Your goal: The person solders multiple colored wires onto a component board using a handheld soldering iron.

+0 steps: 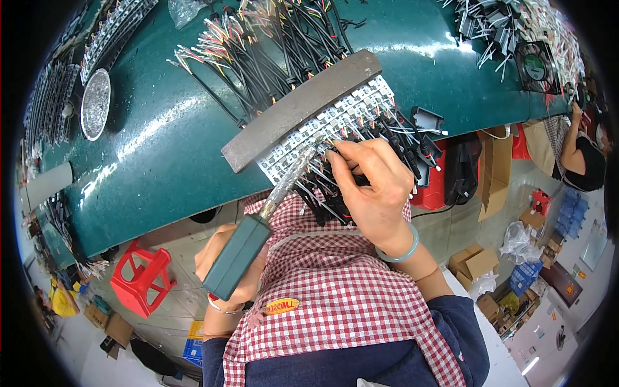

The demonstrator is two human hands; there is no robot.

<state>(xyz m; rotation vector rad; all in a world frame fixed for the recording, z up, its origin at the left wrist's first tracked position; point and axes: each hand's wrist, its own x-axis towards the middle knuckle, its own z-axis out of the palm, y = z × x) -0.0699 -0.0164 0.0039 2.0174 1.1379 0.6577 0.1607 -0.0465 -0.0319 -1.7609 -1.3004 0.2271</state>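
My left hand is wrapped round the green handle of a soldering iron. The iron's scorched metal shaft slants up to the right, its tip among the wire ends on a panel of small white circuit boards. Close to the tip, my right hand pinches a thin wire; the fingers partly hide it. A heavy grey metal bar lies across the upper part of the panel. Black cables with thin coloured wires hang from the panel's near side, over the table edge.
Many black cables with stripped ends lie beyond the bar on the green table. A silvery round dish stands at left, a fan at right. A red stool is below the table. Another person sits at far right.
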